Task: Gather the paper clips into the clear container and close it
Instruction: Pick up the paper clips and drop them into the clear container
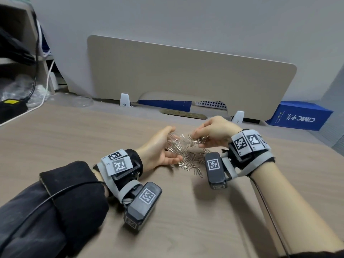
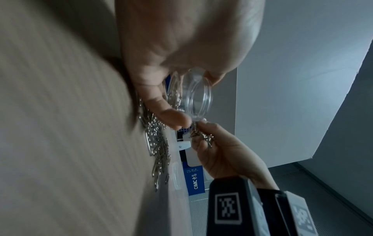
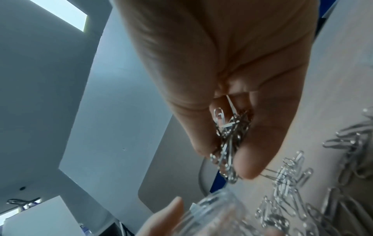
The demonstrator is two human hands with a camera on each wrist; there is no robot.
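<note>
1. Left hand [image 1: 160, 149] grips the tilted jar [image 2: 196, 94], mouth toward the right hand [image 1: 214, 133].
2. Right hand pinches a bunch of clips [image 3: 228, 138] at the mouth.
3. More clips, the pile [image 1: 191, 161], lie on the desk [image 1: 74, 138] below.
4. Clips look light, slick and tangling; take small pinches.
5. Jar looks thin; hold its wall.

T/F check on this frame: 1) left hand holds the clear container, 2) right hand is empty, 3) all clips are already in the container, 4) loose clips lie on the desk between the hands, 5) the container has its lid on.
1. True. The left hand grips the clear container, tipped on its side.
2. False. The right hand pinches a bunch of paper clips right at the container's mouth.
3. False. Only some are inside; a pile of loose clips is outside it.
4. True. That pile lies on the desk between the hands.
5. False. Its threaded mouth is open.
</note>
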